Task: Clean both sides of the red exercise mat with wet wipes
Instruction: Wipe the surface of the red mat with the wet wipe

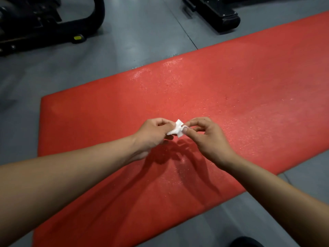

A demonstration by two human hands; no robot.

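The red exercise mat (240,90) lies flat on the grey floor, running from the lower left to the upper right. Its surface shines wet in patches near the far edge. Above the mat's middle, my left hand (153,133) and my right hand (208,136) both pinch a small crumpled white wet wipe (177,131) between thumb and fingers. The wipe hangs in the air between the two hands, clear of the mat.
A black exercise machine base (44,25) with a yellow tab stands on the floor at the upper left. Another black machine foot (217,13) sits at the top right. A dark shoe tip (247,242) shows at the bottom edge.
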